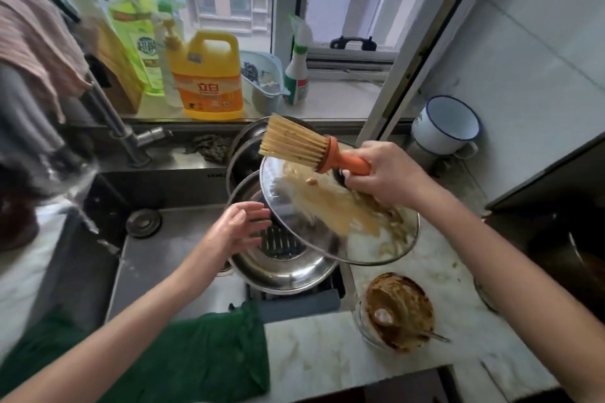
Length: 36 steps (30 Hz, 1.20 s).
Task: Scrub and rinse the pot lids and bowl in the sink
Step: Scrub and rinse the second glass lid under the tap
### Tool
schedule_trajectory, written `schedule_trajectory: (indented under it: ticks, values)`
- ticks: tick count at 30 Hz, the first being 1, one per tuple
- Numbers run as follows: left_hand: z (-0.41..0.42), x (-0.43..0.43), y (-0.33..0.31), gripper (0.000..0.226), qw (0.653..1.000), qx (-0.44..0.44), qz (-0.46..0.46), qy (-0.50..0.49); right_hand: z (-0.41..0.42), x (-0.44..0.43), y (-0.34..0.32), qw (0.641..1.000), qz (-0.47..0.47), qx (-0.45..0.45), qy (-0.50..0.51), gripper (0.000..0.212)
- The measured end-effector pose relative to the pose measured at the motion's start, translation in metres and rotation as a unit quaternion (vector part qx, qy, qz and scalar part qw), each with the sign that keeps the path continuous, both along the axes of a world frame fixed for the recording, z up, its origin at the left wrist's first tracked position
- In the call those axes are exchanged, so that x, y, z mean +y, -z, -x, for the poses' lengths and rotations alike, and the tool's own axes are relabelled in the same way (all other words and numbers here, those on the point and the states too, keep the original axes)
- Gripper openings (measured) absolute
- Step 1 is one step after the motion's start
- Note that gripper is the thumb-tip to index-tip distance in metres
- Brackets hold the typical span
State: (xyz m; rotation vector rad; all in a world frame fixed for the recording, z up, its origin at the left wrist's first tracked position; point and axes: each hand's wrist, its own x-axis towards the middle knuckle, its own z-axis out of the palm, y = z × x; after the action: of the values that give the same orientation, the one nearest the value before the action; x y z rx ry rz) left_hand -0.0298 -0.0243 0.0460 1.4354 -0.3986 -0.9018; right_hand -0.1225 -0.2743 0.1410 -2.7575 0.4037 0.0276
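Barely started imo: the glass lid (327, 226), tilted over the sink (170, 239), is smeared brown, and the dirty bowl (397, 311) sits unwashed on the counter. The right hand (389, 173) has its fingers curled round the brush (314, 147) handle. The left hand (239, 226) has its fingers spread beside the lid's rim.

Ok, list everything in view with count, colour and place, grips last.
glass lid: 1, clear, brown-smeared, tilted over the sink's right edge
brush: 1, orange handle, pale bristles, above the lid
steel bowl: 1, silver, in the sink under the lid
sink: 1, steel, centre left
detergent jug: 1, yellow, windowsill
pump bottle: 1, green, windowsill left
spray bottle: 1, white and green, windowsill
mug: 1, white, blue rim, right counter
glass bowl: 1, brown residue, spoon inside, counter
cloth: 1, green, sink's front edge
left grip: open, beside the lid
right grip: holds the brush handle
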Motion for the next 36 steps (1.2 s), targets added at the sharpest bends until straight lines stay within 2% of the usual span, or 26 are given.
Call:
schedule_trajectory:
  ticks: [2, 4, 6, 7, 8, 9, 11, 15, 18, 20, 22, 24, 27, 29, 30, 32, 34, 36]
  values:
    - [-0.001, 0.015, -0.020, 0.047, 0.993, 0.116, 0.007, -0.034, -0.018, 0.040, -0.003, 1.000, -0.012, -0.019, -0.002, 0.018]
    - [0.000, 0.032, -0.029, 0.051, 0.983, 0.178, 0.025, -0.031, -0.030, 0.070, -0.001, 0.999, -0.019, -0.032, 0.007, 0.020]
    - [-0.009, 0.064, -0.030, 0.085, 0.981, 0.188, 0.051, 0.005, -0.046, 0.103, 0.003, 0.999, -0.027, -0.041, 0.022, 0.018]
    - [-0.014, 0.079, -0.029, 0.093, 0.976, 0.203, 0.078, 0.020, -0.053, 0.117, 0.006, 0.998, -0.041, -0.038, 0.032, 0.020]
    - [-0.022, 0.093, -0.026, 0.089, 0.972, 0.212, 0.098, 0.030, -0.060, 0.131, 0.008, 0.997, -0.055, -0.032, 0.036, 0.023]
    - [-0.040, 0.129, -0.025, 0.078, 0.969, 0.215, 0.120, 0.026, -0.084, 0.165, 0.015, 0.997, -0.069, -0.026, 0.031, 0.026]
    - [-0.045, 0.143, -0.023, 0.054, 0.965, 0.220, 0.138, 0.043, -0.088, 0.182, 0.019, 0.995, -0.081, -0.018, 0.062, 0.028]
    - [-0.069, 0.194, -0.016, 0.056, 0.952, 0.276, 0.128, 0.024, -0.115, 0.238, 0.042, 0.988, -0.120, 0.020, 0.093, 0.023]
    - [-0.082, 0.220, -0.006, 0.047, 0.944, 0.311, 0.109, 0.004, -0.130, 0.271, 0.057, 0.983, -0.137, 0.036, 0.114, 0.025]
    - [-0.094, 0.237, 0.000, 0.052, 0.934, 0.336, 0.123, -0.009, -0.136, 0.291, 0.066, 0.978, -0.162, 0.033, 0.130, 0.025]
    - [-0.110, 0.250, 0.006, 0.050, 0.927, 0.347, 0.144, -0.006, -0.143, 0.304, 0.075, 0.972, -0.185, 0.022, 0.141, 0.022]
    - [-0.121, 0.255, 0.012, 0.047, 0.927, 0.351, 0.129, -0.009, -0.143, 0.304, 0.083, 0.967, -0.197, 0.025, 0.156, 0.028]
    - [-0.131, 0.260, 0.020, 0.041, 0.931, 0.348, 0.108, -0.017, -0.137, 0.292, 0.092, 0.940, -0.262, 0.023, 0.217, 0.058]
    - [-0.135, 0.263, 0.027, 0.032, 0.930, 0.352, 0.108, -0.023, -0.130, 0.286, 0.095, 0.937, -0.256, 0.020, 0.238, 0.076]
    - [-0.137, 0.264, 0.029, 0.032, 0.930, 0.351, 0.104, -0.021, -0.129, 0.283, 0.097, 0.940, -0.249, 0.015, 0.234, 0.077]
    - [-0.141, 0.264, 0.033, 0.032, 0.932, 0.349, 0.100, -0.018, -0.132, 0.282, 0.095, 0.945, -0.255, 0.006, 0.205, 0.064]
    - [-0.144, 0.262, 0.039, 0.049, 0.935, 0.340, 0.098, -0.010, -0.139, 0.286, 0.092, 0.959, -0.233, 0.030, 0.160, 0.051]
    - [-0.143, 0.258, 0.042, 0.060, 0.941, 0.328, 0.089, -0.005, -0.142, 0.297, 0.086, 0.979, -0.162, 0.081, 0.097, 0.048]
